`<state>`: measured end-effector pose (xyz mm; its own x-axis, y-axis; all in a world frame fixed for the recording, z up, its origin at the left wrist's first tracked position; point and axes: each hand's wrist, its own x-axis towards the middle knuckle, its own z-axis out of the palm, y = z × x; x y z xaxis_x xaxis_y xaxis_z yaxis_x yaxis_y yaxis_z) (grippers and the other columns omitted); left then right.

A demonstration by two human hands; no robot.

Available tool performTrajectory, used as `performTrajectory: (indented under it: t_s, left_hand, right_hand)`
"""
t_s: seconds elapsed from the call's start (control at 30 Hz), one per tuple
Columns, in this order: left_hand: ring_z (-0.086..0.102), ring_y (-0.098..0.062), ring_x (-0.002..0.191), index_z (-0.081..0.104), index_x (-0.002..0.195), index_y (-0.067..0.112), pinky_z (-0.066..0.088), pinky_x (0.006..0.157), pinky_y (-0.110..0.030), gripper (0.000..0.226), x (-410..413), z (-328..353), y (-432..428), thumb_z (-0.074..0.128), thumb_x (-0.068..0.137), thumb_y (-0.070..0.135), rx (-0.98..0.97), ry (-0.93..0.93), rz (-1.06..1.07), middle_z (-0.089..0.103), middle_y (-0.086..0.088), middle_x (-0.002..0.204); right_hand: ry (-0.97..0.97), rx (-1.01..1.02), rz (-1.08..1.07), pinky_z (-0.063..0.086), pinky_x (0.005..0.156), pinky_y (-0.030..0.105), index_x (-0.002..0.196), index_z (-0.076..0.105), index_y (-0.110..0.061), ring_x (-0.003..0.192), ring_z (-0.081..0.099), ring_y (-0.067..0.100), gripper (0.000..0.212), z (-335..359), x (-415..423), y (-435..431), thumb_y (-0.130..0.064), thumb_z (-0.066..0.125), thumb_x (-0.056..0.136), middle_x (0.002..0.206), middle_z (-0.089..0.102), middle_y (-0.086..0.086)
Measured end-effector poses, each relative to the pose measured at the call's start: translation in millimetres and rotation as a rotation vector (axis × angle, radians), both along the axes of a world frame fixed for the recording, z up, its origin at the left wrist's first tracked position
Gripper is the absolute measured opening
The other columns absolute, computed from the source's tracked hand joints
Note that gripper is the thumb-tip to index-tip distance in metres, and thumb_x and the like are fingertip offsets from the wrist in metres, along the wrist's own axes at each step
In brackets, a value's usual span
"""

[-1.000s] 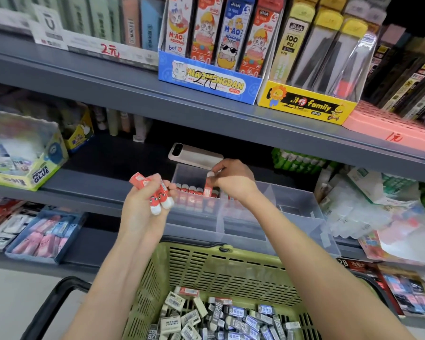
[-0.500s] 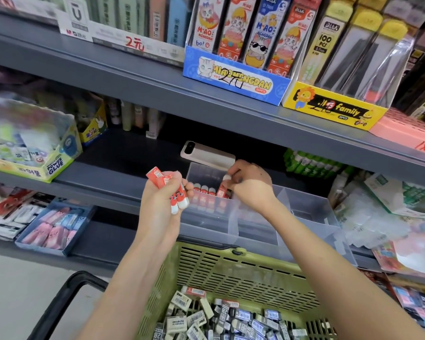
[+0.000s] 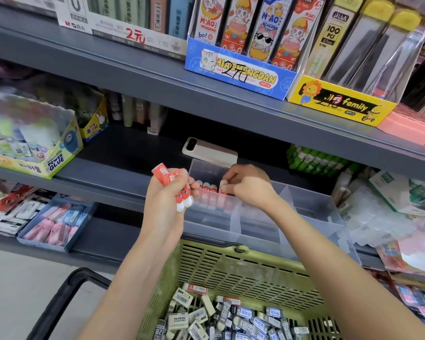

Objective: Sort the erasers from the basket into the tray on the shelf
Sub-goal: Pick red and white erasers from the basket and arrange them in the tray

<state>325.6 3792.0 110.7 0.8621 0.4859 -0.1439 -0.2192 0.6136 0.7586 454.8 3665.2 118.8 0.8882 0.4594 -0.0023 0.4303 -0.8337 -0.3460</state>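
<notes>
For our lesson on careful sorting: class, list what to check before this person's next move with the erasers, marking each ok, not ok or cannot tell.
1. Right grip pinches one eraser: ok.
2. That eraser upright beside the row in the tray: ok.
3. Left grip curled round spare erasers: ok.
4. Free space in that compartment: cannot tell, the grip hides it.
5. Basket close below the tray: ok.

Basket (image 3: 243, 268), nearest, contains loose erasers (image 3: 231, 317). Beyond it, on the shelf (image 3: 108, 177), the tray (image 3: 312, 207); row of erasers (image 3: 207, 187) in its far-left compartment. Phone (image 3: 210, 152) behind the tray. Left hand (image 3: 166, 202), gripping a bundle of erasers (image 3: 179, 190), left of the tray; right hand (image 3: 249, 186) pinching the end eraser (image 3: 221, 188), at the row's right.
</notes>
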Motion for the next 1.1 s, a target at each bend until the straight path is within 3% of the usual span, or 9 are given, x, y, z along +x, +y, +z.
performTrajectory:
  t_s: [0.17,0.33,0.43,0.57,0.67,0.8,0.9,0.97,1.1]
  left_hand:
    - [0.066,-0.012,0.061,0.059,0.094,0.009,0.052,0.052,-0.022,0.009,-1,2,-1,0.057,0.093,0.017,0.056,0.031,-0.004,0.067,0.001,0.068]
    - [0.069,-0.018,0.066,0.054,0.104,0.004,0.051,0.048,-0.023,0.024,-2,3,-1,0.058,0.092,0.025,0.160,0.045,-0.014,0.068,-0.002,0.073]
    - [0.066,-0.016,0.063,0.050,0.104,0.008,0.044,0.042,-0.021,0.024,-2,3,-2,0.056,0.093,0.028,0.152,0.040,-0.033,0.066,-0.003,0.070]
    - [0.060,-0.018,0.062,0.052,0.100,0.008,0.037,0.038,-0.019,0.029,0,1,-3,0.054,0.092,0.035,0.120,0.025,-0.094,0.065,-0.007,0.072]
    - [0.055,-0.013,0.057,0.056,0.100,0.007,0.034,0.036,-0.018,0.041,-1,1,-6,0.053,0.085,0.045,0.111,-0.018,-0.141,0.067,-0.006,0.076]
    - [0.063,-0.015,0.056,0.052,0.095,0.010,0.037,0.036,-0.019,0.042,-2,3,-5,0.049,0.083,0.050,0.076,-0.017,-0.109,0.069,-0.002,0.070]
    - [0.067,-0.016,0.057,0.048,0.098,0.014,0.047,0.042,-0.021,0.032,0,2,-2,0.050,0.092,0.045,0.013,0.041,0.027,0.065,0.001,0.061]
    - [0.062,-0.010,0.051,0.047,0.099,0.017,0.046,0.042,-0.019,0.024,0,-1,1,0.049,0.096,0.040,0.076,0.099,0.158,0.060,0.004,0.055]
    - [0.038,-0.002,0.041,0.043,0.087,0.020,0.031,0.037,-0.015,0.022,1,-7,9,0.053,0.096,0.037,0.176,0.187,0.296,0.044,0.008,0.051]
  right_hand:
    - [-0.252,-0.467,0.096,0.031,0.090,0.028,0.104,0.070,-0.030,0.111,0.048,0.020,0.029,3,2,8,-0.041,0.045,0.092,0.112,0.066,-0.006]
    - [-0.239,-0.496,0.096,0.030,0.092,0.027,0.102,0.069,-0.033,0.111,0.048,0.018,0.020,3,3,18,-0.038,0.056,0.087,0.109,0.066,-0.008]
    - [-0.231,-0.192,0.042,0.035,0.087,0.026,0.096,0.072,-0.029,0.103,0.052,0.015,0.018,9,-8,11,-0.037,0.059,0.087,0.102,0.069,-0.008]
    - [0.299,0.587,0.162,0.049,0.074,0.023,0.100,0.072,-0.015,0.073,0.059,0.004,0.020,23,-43,13,-0.029,0.061,0.090,0.078,0.068,-0.005]
    - [0.446,0.635,0.347,0.047,0.063,0.018,0.105,0.069,-0.013,0.055,0.052,0.005,0.018,33,-61,19,-0.022,0.059,0.092,0.064,0.061,0.000]
    - [0.401,0.610,0.319,0.046,0.066,0.026,0.090,0.069,-0.013,0.063,0.053,0.010,0.007,43,-61,17,-0.018,0.064,0.088,0.073,0.065,0.017]
    - [0.449,0.846,0.144,0.044,0.053,0.016,0.083,0.063,-0.014,0.054,0.054,0.002,0.005,40,-52,15,-0.011,0.064,0.087,0.071,0.063,0.002]
    - [0.449,1.008,-0.081,0.048,0.050,0.017,0.085,0.058,-0.006,0.049,0.057,0.005,0.006,36,-40,16,-0.003,0.063,0.085,0.070,0.063,0.005]
    - [0.510,0.867,-0.325,0.056,0.059,0.025,0.073,0.055,-0.002,0.052,0.066,0.015,0.013,15,-26,28,0.009,0.061,0.075,0.062,0.059,0.007]
